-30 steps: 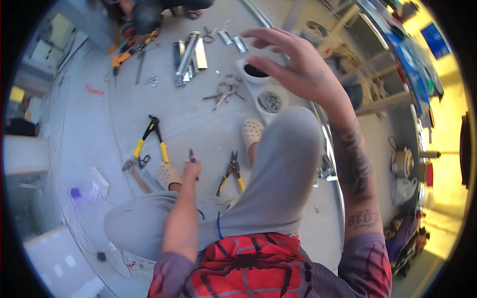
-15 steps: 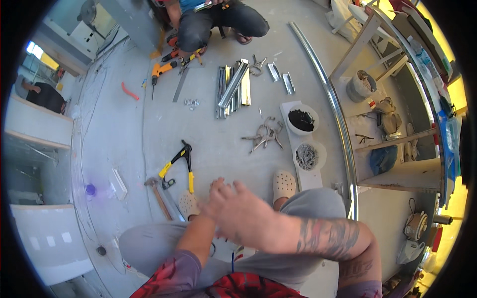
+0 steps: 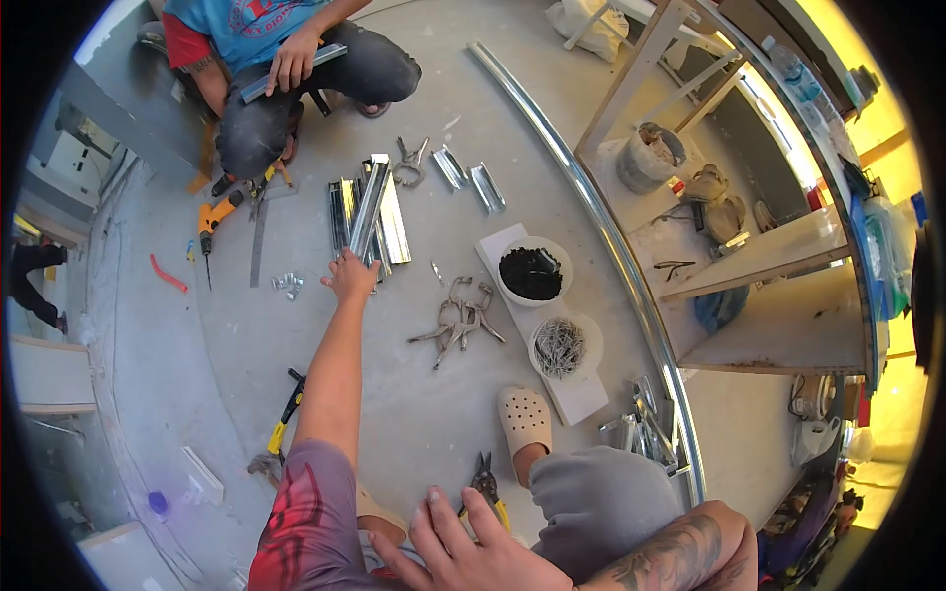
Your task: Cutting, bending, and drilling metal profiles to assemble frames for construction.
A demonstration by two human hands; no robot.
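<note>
My left hand (image 3: 352,276) is stretched forward with fingers spread at the near end of a stack of shiny metal channels (image 3: 367,212). Its fingertips reach the lowest ends; whether they touch the top piece I cannot tell. Low in the view, my right hand (image 3: 458,552) hangs over my lap, fingers apart and holding nothing. Just beyond it, between my feet, lie snips with yellow-and-black handles (image 3: 485,483). Several locking clamps (image 3: 461,323) lie in a heap right of my left hand, and small metal pieces (image 3: 288,284) lie to its left.
Across from me a person (image 3: 286,69) crouches, holding a metal channel. A tub of black pieces (image 3: 530,274) and a tub of screws or rivets (image 3: 559,348) stand on a white board. A long metal rail (image 3: 591,197) runs along the right. An orange drill (image 3: 215,219) lies left.
My hands have parted: the left has reached forward to the metal channels, the right has drawn back over my lap. The view has shifted, showing more of the crouching person and the snips.
</note>
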